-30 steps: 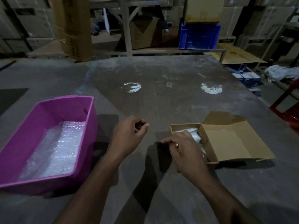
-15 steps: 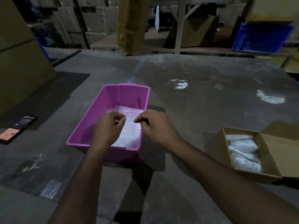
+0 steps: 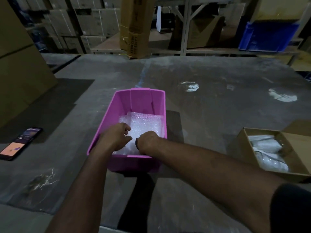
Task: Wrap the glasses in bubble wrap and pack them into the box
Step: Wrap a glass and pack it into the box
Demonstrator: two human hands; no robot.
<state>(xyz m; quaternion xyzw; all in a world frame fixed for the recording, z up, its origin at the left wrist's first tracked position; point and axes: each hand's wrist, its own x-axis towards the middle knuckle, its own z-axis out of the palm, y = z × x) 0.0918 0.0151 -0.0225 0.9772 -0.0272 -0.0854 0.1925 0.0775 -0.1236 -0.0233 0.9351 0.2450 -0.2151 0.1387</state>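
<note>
Both hands reach inside one pink tub (image 3: 117, 106) near the table's (image 3: 210, 132) front edge. The left hand (image 3: 116, 137) and right hand (image 3: 148, 142) curl their fingers on the bubble wrap (image 3: 144, 125) lying in it. Wide bare tabletop lies beyond. One cardboard box (image 3: 242, 142) at right holds wrapped bundles (image 3: 267, 153); their count is unclear. One phone (image 3: 20, 143) lies left.

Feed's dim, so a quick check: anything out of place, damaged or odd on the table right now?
A lit smartphone lies askew near the table's left edge, and crumpled clear film sits loose beside it. Nothing looks damaged or spilled; both hands reach into the pink bin.
</note>
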